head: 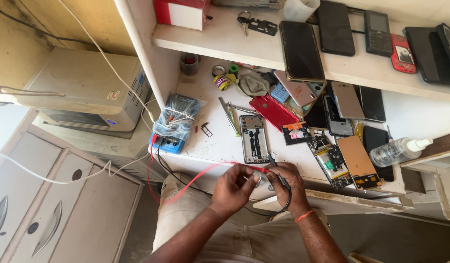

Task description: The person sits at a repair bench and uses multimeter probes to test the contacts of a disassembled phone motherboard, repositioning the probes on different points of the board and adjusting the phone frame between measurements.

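My left hand (234, 187) pinches the red test lead (196, 176) close to its red probe (256, 169), at the front edge of the white workbench (213, 141). My right hand (286, 184) grips the black probe (274, 164) and its black lead, which loops down under the wrist. Both leads run left to a blue multimeter (170, 127) wrapped in plastic and wire. Just beyond the probe tips lies an opened phone frame (254, 138) with its insides showing.
Several phones, screens and circuit boards (327, 157) cover the bench and the shelf (220, 41) above. Tweezers (230, 117), tape rolls (224, 80), a red phone cover (273, 112) and a clear bottle (398, 151) lie about. A grey box unit (86, 90) and drawers (54, 214) stand at left.
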